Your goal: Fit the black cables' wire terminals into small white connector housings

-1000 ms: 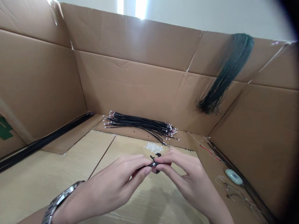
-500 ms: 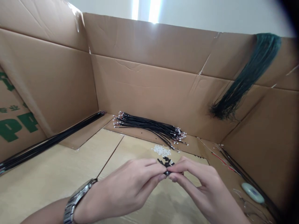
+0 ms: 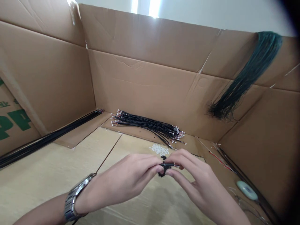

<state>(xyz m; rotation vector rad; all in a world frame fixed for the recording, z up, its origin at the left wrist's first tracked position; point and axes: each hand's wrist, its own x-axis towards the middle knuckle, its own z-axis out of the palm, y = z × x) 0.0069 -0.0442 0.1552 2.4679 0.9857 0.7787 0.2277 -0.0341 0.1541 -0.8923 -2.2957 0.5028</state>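
A thin black cable is held between both hands above the table, with fine wires showing at its right end. My left hand, with a metal watch on the wrist, pinches the cable between thumb and index finger. My right hand is curled round the cable's end, its thumb low against it and its index finger behind. Small black tube pieces lie just behind the fingers, partly hidden. Beyond them is a pile of small white pieces.
A bundle of black cables with white connectors lies along the back cardboard wall. Long black cables run along the left. Dark green strands hang at right. A pale oval object sits at lower right.
The right hand's thumb and index finger have moved further apart, and more of the black cable and its wires shows between the hands. The view has shifted slightly.
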